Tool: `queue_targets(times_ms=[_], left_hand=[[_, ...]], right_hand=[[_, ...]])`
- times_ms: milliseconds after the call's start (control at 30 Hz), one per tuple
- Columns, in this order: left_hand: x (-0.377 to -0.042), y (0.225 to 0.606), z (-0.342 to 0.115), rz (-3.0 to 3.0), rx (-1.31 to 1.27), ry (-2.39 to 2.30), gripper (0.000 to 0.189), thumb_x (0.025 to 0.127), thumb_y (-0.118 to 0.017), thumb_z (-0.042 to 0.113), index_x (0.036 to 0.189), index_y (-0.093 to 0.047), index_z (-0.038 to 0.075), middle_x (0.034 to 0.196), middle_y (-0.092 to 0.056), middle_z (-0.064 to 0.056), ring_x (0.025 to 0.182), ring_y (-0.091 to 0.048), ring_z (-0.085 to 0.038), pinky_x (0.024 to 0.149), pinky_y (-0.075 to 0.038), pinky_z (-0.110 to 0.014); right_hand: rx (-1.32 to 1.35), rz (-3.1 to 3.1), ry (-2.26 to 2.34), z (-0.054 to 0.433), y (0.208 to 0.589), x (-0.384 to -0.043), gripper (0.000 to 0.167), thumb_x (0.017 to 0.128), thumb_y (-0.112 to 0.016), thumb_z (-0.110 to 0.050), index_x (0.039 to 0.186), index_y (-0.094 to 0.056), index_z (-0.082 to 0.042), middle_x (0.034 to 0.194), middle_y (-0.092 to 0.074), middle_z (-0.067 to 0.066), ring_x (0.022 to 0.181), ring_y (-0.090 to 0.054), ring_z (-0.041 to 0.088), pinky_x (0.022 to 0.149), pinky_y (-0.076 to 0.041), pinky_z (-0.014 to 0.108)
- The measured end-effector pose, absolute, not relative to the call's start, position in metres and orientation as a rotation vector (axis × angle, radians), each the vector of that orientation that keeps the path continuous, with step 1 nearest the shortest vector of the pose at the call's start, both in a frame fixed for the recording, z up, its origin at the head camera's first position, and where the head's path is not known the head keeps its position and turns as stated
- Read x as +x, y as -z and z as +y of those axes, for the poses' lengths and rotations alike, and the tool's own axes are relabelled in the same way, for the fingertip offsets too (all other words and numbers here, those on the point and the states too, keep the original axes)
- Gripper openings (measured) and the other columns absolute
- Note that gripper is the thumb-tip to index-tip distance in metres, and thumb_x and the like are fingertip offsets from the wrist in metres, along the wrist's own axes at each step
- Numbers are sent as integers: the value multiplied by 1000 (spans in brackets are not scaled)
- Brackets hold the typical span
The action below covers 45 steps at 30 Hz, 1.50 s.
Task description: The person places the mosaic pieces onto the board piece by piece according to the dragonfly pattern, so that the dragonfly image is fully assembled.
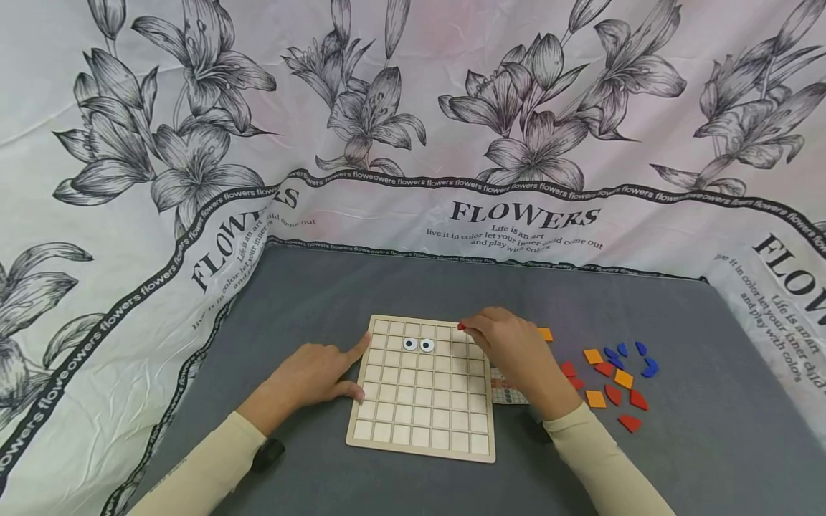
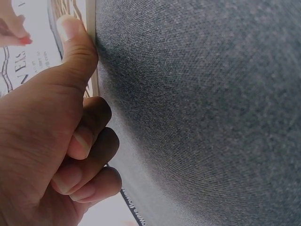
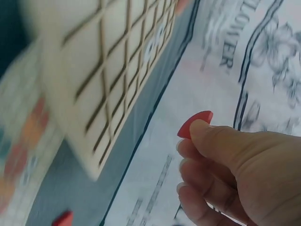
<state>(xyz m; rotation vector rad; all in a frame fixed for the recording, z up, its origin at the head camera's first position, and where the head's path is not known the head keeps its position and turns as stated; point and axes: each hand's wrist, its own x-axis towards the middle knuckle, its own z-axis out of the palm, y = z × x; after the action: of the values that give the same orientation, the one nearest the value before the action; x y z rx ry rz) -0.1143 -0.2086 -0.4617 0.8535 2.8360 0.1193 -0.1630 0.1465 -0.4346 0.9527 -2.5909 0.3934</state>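
A light wooden grid board (image 1: 403, 435) lies on the grey cloth. Two white eye pieces (image 1: 426, 345) sit side by side in its upper rows. My left hand (image 1: 310, 376) touches the board's left edge with a stretched index finger and thumb; its other fingers are curled in the left wrist view. Over the board's upper right corner, my right hand (image 1: 519, 351) pinches a small red piece (image 3: 195, 123) with a curved edge between thumb and fingers. The right wrist view shows this piece raised off the board.
Right of the board lie loose orange squares (image 1: 596, 399), red curved pieces (image 1: 630, 423) and blue curved pieces (image 1: 622, 350), several of each. A printed pattern card (image 1: 506, 390) lies partly under the board's right side. A flower-printed curtain (image 1: 361, 208) borders the table behind and at the sides.
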Motion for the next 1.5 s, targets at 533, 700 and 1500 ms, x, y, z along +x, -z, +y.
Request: queue_targets(times_ms=[533,700,1500], left_hand=[[-115,462,-208,2827,827,-114,101,90,-68,65,166,-35,8,64,-51,-2,56,-50,-18,60,-45,-39],[-116,463,-208,2837,835,-97,101,89,-68,66,165,-36,8,64,-51,-2,55,-51,-17,59,-46,-39],[-115,462,-208,2828,819,-121,101,88,-69,64,165,-36,7,66,-54,-3,58,-51,-17,62,-47,-40]], right_hand=[[1190,-2537,-375,87,457,-139,22,85,-91,-16,105,-82,-17,99,-73,-4,94,-71,12,72,-60,29],[1181,-2595,-314,77,464,-138,17,89,-88,-21,104,-82,-20,98,-73,-5,93,-70,12,70,-60,27],[1154,-2671,-90,59,462,-131,5,94,-83,-17,98,-84,-19,89,-68,-1,79,-67,15,63,-58,30]])
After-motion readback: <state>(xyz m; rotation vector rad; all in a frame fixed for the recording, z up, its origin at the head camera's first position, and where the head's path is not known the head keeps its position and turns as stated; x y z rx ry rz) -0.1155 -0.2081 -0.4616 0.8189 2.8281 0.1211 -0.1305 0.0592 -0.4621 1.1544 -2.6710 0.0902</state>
